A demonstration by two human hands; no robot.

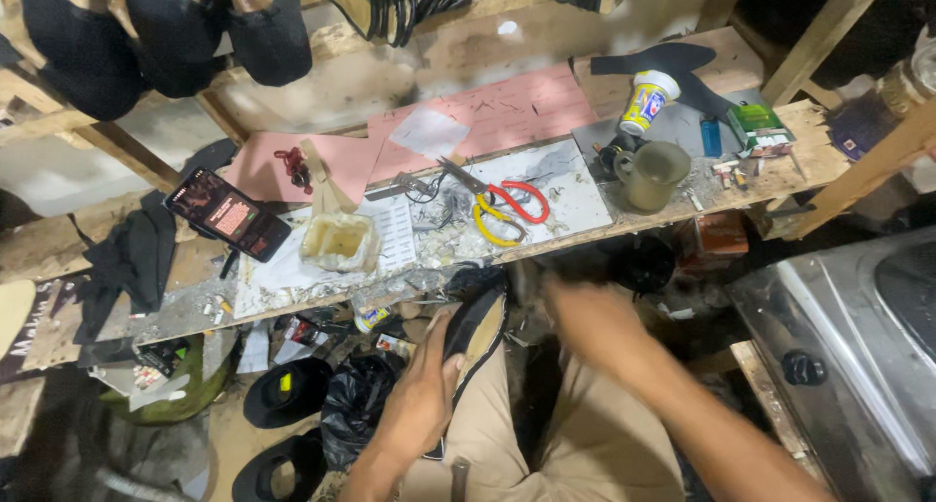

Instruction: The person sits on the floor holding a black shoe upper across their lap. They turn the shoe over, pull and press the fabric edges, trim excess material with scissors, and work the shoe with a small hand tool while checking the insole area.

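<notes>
Head view shows our left hand [421, 395] grasping a black shoe upper [475, 331] at lower centre, pressed against the knee so it stays steady. Our right hand [595, 317] is blurred beside it, so we cannot tell its grip. Scissors [507, 208] lie near on the bench [682, 205], within easy reach.

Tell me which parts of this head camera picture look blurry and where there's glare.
Head view: the right hand is smeared by motion blur, while the left hand on the black shoe piece is sharper; the scissors on the workbench are crisp; the phone screen glows; lower corners fall into shadow; bench edges bow slightly from the wide lens.
</notes>
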